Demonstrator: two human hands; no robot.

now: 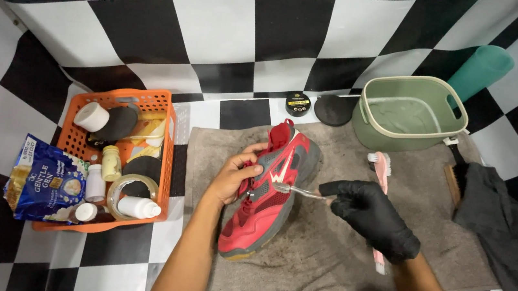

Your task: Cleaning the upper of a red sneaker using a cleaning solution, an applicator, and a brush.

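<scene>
Grey towel [323, 263], red shoe [270, 192] lengthwise, toe toward camera, heel away

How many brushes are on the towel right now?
2 that I can see: a pink brush beside the gloved right hand, partly hidden under it, and a wooden brush near the dark cloth. Others may be covered.

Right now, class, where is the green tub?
In the head view, the green tub sits at the upper right, at the far edge of the grey towel, beside the black round lid.
</scene>
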